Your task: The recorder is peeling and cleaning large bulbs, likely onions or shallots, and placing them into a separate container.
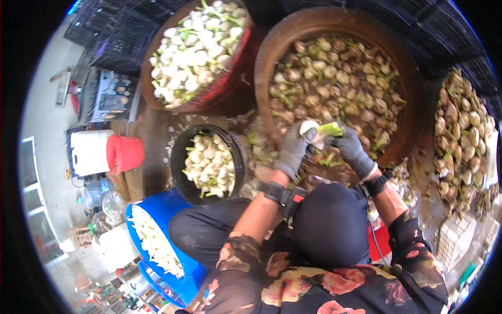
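Note:
In front of the big brown tub, a peeled white garlic bulb with a green stem stub is held by my gloved left hand, its fingers closed round it. My gloved right hand is closed at the stem end, its fingers pinching the green stalk. Whether it also holds a small blade is hidden. Just beyond both hands, the wide brown tub holds many unpeeled bulbs lying in dark water. To the left of my left hand stands a black bucket of white peeled bulbs.
A red tub heaped with peeled bulbs stands far left. A blue barrel with cut white pieces lies beside my left knee. Unpeeled bulbs are piled at right. Black crates line the back; a red bucket is at left.

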A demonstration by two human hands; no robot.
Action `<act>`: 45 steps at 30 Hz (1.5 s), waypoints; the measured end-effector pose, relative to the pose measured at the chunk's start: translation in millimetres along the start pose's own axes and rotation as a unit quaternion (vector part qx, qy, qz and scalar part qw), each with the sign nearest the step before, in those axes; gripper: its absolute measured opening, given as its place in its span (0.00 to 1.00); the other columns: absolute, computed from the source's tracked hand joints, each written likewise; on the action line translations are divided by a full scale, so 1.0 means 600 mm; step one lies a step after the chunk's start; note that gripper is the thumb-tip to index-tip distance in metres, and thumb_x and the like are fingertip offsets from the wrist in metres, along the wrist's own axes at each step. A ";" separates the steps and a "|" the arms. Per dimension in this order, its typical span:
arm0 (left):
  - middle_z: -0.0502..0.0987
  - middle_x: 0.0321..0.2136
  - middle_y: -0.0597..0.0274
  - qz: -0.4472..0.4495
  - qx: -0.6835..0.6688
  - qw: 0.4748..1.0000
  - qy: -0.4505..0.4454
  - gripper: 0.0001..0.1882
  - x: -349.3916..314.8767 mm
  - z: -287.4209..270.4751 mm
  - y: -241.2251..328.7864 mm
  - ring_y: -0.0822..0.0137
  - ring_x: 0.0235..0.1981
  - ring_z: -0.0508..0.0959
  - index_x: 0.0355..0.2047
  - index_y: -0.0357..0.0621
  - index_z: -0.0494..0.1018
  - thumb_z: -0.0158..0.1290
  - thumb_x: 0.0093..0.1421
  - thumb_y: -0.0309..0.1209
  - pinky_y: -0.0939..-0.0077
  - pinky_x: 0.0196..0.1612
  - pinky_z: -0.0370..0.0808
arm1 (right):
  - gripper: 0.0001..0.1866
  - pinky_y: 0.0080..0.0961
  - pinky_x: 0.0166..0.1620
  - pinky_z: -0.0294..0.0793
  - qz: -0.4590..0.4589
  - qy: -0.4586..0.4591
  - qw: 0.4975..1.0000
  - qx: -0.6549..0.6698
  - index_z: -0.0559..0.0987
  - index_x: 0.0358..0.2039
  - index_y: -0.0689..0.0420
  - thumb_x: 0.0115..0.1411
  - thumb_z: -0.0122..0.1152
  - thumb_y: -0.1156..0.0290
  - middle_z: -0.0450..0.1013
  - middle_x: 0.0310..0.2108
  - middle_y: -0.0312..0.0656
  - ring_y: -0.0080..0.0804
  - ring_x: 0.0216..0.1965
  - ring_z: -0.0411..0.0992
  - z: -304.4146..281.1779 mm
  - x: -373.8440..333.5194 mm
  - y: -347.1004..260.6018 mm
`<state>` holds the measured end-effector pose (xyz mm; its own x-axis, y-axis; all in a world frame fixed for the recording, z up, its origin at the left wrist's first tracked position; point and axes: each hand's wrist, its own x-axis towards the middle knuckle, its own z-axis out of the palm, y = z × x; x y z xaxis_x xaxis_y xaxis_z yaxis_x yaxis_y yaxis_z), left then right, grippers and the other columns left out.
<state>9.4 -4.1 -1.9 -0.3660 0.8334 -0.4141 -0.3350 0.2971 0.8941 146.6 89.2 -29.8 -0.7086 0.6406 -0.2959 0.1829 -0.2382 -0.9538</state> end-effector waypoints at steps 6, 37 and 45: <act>0.73 0.20 0.63 -0.022 -0.034 0.999 0.016 0.21 0.005 -0.067 -0.021 0.75 0.19 0.70 0.33 0.39 0.71 0.45 0.54 0.47 0.84 0.22 0.67 | 0.05 0.22 0.28 0.67 -0.154 -0.040 0.986 -0.058 0.73 0.27 0.62 0.49 0.51 0.77 0.70 0.25 0.43 0.32 0.25 0.69 0.021 -0.016 -0.008; 0.72 0.31 0.59 0.151 0.005 0.955 -0.254 0.11 -0.002 0.049 0.173 0.66 0.34 0.72 0.35 0.35 0.67 0.47 0.54 0.29 0.73 0.40 0.70 | 0.07 0.22 0.32 0.68 -0.250 0.261 0.923 -0.130 0.76 0.26 0.62 0.49 0.49 0.80 0.73 0.24 0.45 0.25 0.27 0.70 -0.119 -0.208 -0.161; 0.73 0.35 0.54 0.407 0.356 0.841 0.025 0.22 -0.053 0.023 0.246 0.62 0.37 0.74 0.45 0.42 0.62 0.51 0.50 0.34 0.72 0.37 0.70 | 0.12 0.24 0.41 0.67 -0.113 0.160 0.857 0.477 0.72 0.32 0.63 0.45 0.45 0.81 0.71 0.34 0.38 0.28 0.35 0.69 -0.185 -0.346 -0.119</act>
<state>-16.5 19.8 145.7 -0.2652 0.8803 0.3934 0.6422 -0.1430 0.7531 356.0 54.2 94.2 -0.4009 0.8799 -0.2550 -0.6829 -0.4725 -0.5571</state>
